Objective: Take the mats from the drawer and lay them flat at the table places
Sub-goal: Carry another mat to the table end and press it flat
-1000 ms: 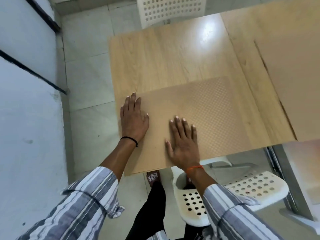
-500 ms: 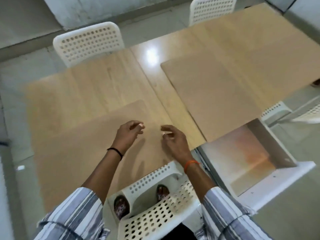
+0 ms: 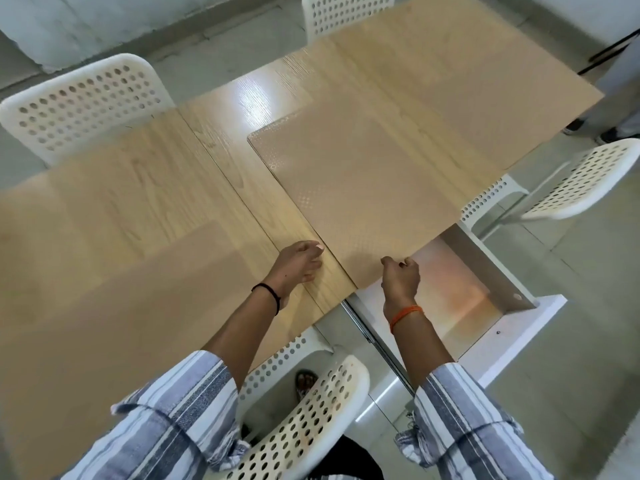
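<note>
- The light wood table (image 3: 194, 161) fills most of the view, running from the near left to the far right, with a seam across its middle.
- A tan, finely textured mat (image 3: 353, 188) lies flat on the right part of the table, its near edge reaching the table's near edge above the drawer.
- A second mat (image 3: 131, 306), the same tan, lies flat on the near left part of the table.
- An open white drawer (image 3: 540, 317) juts out under the table's near edge at right; its pale bottom shows an orange sheen.
- Four white perforated chairs stand around: one far left (image 3: 83, 102), one far centre (image 3: 346, 12), one at right (image 3: 581, 178), one nearest (image 3: 311, 424), below the arms.
- The left hand (image 3: 298, 265), fingers loosely curled and holding nothing, rests on bare wood just left of the right mat's near corner.
- The right hand (image 3: 401, 278) is curled at that mat's near edge, over the drawer; whether it pinches the edge I cannot tell.
- A black band sits on the left wrist, an orange one on the right.
</note>
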{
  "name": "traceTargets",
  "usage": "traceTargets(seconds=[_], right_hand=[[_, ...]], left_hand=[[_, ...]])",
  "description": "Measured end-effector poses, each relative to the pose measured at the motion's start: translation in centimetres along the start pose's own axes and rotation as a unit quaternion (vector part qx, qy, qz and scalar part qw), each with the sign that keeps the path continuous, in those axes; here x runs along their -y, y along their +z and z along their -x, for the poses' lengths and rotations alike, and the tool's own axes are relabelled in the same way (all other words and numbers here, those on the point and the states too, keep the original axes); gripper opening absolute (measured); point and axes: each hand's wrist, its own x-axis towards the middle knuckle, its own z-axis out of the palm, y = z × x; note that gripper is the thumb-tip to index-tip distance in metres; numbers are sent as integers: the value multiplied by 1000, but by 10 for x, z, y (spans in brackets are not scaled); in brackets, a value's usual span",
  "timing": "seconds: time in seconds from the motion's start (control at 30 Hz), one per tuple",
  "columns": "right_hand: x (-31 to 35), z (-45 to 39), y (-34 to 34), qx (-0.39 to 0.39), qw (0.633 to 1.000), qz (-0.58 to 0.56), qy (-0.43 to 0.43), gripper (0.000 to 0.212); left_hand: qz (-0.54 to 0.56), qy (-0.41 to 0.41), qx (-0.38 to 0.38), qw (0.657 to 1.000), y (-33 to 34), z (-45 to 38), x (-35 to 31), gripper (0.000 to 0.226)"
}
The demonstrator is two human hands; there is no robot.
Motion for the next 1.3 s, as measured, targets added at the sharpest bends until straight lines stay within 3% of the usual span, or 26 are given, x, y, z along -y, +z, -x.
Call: traceTargets(seconds=[0.1,0.13,0.3,0.37,0.47,0.6,0.73,0.87,1.0,1.17,1.3], right_hand=[[4,-1,0,6,1000,-22,11,17],[6,-1,0,6,1000,-26,14,14],[12,1,-1,9,999,-49,17,13],[11,0,-1,3,998,-54,21,39],[13,1,-1,-34,999,-32,4,51],[11,-5,-3,-70,996,-41,-32,38],[11,-10,-7,-68,993,-100,-16,14],[12,-14,-11,-57,990,-130,4,7],[13,-13,-16,-33,983,-178,18,2],[14,-10,-19,-17,979,-202,24,9],[14,-8,-23,7,977,-210,15,14]], left_hand=[[10,-13,-3,1000,6,-4,1,36],[11,-14,-2,1000,7,-5,0,37],[16,-19,-2,1000,13,-9,-2,34],[19,-21,-4,1000,14,-9,-2,35],[22,-22,-3,1000,15,-9,-2,32],[29,-23,-8,999,16,-9,-3,20],[31,-32,-14,999,18,-9,0,28],[37,-36,-4,999,20,-5,0,30],[70,-35,-12,997,24,-4,-2,28],[138,-30,-42,989,36,-2,-10,8],[169,-25,-86,982,41,-4,-17,8]])
